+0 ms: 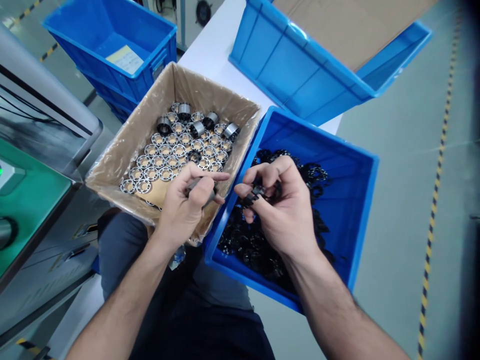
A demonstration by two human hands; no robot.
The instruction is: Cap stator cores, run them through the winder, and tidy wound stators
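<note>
My left hand (189,200) is over the front edge of the lined cardboard box (131,125), its fingers closed round a grey cylindrical part (201,191), mostly covered. My right hand (281,200) is above the blue bin (337,185) and pinches small black ring-like parts (252,196). Rows of silver metal rings (165,150) lie in the box. Several silver cylinders with black ends (183,111) stand or lie on them at the far side. Loose black parts (258,250) are heaped in the blue bin.
Stacked blue crates (112,40) stand at the back left. A larger blue crate (285,65) holding cardboard (348,30) is on the white table (210,55) behind the bin. A green and grey machine (41,190) borders the left side.
</note>
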